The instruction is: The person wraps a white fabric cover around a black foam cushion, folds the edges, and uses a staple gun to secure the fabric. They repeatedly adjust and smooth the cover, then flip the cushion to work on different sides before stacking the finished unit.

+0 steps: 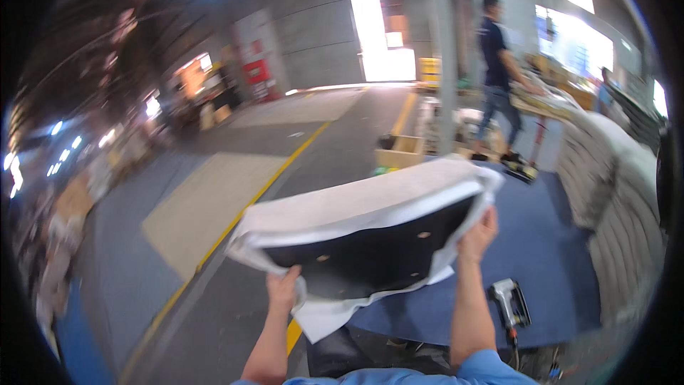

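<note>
Held up in front of me is an upholstered furniture panel [367, 253], with pale fabric wrapped over its top and edges and a black underside with a few small holes. My left hand [283, 287] is closed on its near left edge, thumb against the underside. At the right end my right hand [477, 237] grips the fabric-covered side. A loose white flap of fabric hangs below the panel near my left hand. On the blue-covered worktable [538, 242], right of my right forearm, lies a staple gun [510, 304] with a hose attached.
Stacked pale cushions [613, 171] line the table's right side. An open wooden box [401, 151] is beyond the panel, near a grey pillar [446, 64]. Another person [496, 71] stands at a farther table. A yellow line [246, 210] crosses the floor to the left.
</note>
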